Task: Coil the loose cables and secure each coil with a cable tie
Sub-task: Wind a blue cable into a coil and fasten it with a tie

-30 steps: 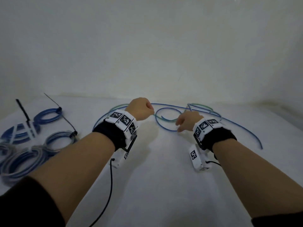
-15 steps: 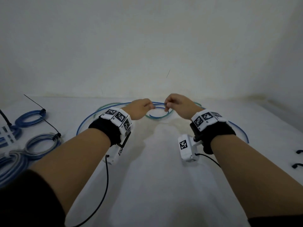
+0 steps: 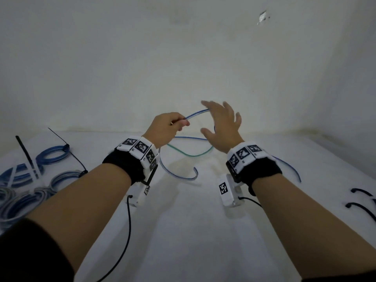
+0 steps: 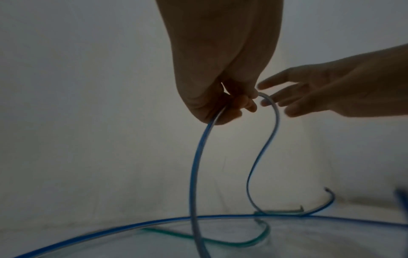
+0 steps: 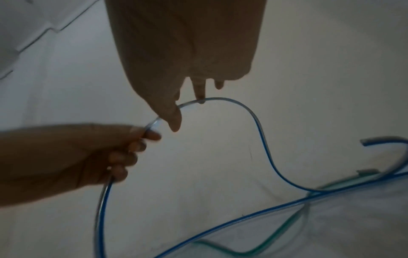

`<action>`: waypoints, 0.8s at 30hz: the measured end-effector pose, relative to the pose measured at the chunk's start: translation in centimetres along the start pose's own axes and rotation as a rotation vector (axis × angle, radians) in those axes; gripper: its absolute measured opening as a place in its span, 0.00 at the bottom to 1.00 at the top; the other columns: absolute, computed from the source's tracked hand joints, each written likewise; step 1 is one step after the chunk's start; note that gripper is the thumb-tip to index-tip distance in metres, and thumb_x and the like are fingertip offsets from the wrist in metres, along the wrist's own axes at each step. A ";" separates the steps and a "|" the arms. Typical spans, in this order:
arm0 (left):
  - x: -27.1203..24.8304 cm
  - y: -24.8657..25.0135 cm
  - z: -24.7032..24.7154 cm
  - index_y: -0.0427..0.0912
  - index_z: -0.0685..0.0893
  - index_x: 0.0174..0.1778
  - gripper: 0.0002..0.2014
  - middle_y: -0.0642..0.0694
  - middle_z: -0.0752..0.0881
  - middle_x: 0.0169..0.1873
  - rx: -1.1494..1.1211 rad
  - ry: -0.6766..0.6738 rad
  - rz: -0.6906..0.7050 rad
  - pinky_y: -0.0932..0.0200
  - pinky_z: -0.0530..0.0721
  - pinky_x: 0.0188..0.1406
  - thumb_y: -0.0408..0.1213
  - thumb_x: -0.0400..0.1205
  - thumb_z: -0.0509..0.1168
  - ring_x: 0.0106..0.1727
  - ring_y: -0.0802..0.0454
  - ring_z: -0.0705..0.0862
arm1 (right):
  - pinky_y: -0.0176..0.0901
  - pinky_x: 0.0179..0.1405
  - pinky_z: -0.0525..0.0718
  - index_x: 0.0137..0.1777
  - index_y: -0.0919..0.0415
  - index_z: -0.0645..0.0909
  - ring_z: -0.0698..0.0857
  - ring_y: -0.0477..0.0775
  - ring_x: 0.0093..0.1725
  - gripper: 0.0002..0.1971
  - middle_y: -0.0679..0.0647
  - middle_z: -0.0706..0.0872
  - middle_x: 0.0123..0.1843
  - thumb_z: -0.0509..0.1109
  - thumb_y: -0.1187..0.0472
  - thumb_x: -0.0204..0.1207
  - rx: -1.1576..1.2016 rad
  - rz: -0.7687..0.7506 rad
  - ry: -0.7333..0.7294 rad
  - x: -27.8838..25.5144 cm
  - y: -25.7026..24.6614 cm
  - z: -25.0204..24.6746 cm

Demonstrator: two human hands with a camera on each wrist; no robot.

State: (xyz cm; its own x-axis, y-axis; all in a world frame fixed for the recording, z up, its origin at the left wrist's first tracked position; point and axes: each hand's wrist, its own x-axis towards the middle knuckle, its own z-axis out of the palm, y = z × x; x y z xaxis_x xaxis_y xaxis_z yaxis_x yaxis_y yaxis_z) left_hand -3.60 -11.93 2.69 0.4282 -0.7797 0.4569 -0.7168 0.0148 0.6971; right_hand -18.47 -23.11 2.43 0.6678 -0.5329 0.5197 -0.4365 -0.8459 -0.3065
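The left hand (image 3: 165, 128) is pinching a blue cable (image 4: 196, 167) between curled fingers, holding it raised above the white table (image 3: 183, 231). The right hand (image 3: 221, 127) is hovering just right of it, fingers spread straight, its fingertips (image 5: 199, 95) touching the cable's arch. A green cable (image 3: 189, 154) is lying beneath. Tied blue coils (image 3: 54, 154) are lying far left, loose black cable ties (image 3: 358, 206) at right.

Blue cable (image 3: 179, 176) glossy plastic; table (image 3: 183, 231) matt white cloth.
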 end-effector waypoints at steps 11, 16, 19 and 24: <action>-3.9 0.5 -0.4 0.45 0.80 0.44 0.13 0.48 0.84 0.38 -0.236 -0.350 -0.156 0.60 0.75 0.54 0.39 0.88 0.51 0.42 0.57 0.80 | 0.47 0.48 0.75 0.57 0.62 0.83 0.82 0.62 0.49 0.12 0.63 0.86 0.49 0.60 0.60 0.84 0.315 0.099 0.517 0.7 0.3 -2.4; -4.6 2.1 -1.3 0.41 0.76 0.41 0.14 0.47 0.81 0.32 -0.479 -0.351 -0.169 0.50 0.84 0.55 0.40 0.88 0.52 0.39 0.51 0.86 | 0.55 0.60 0.76 0.69 0.57 0.76 0.77 0.66 0.64 0.16 0.62 0.82 0.63 0.60 0.58 0.83 0.104 0.221 0.316 0.2 1.2 -2.9; -4.1 3.7 -1.6 0.40 0.77 0.39 0.15 0.50 0.73 0.26 -0.527 -0.269 -0.122 0.51 0.86 0.46 0.41 0.88 0.53 0.25 0.55 0.77 | 0.62 0.77 0.55 0.82 0.48 0.57 0.58 0.61 0.81 0.33 0.54 0.63 0.82 0.66 0.57 0.79 -0.072 0.038 0.217 -0.8 0.4 -2.7; -3.7 5.5 -1.3 0.41 0.81 0.39 0.17 0.53 0.70 0.23 -0.613 -0.177 -0.094 0.65 0.78 0.30 0.45 0.87 0.54 0.23 0.57 0.68 | 0.52 0.57 0.79 0.56 0.63 0.84 0.85 0.58 0.51 0.12 0.58 0.88 0.48 0.61 0.61 0.81 0.345 -0.134 0.427 -1.2 -0.6 -2.5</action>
State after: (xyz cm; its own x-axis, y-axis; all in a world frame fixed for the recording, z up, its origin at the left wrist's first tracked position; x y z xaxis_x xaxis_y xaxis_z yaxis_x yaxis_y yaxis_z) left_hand -8.38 -8.09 5.52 0.3394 -0.8857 0.3167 -0.2133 0.2554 0.9430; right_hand -20.54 -21.92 3.98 0.3693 -0.4250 0.8264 -0.0946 -0.9019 -0.4216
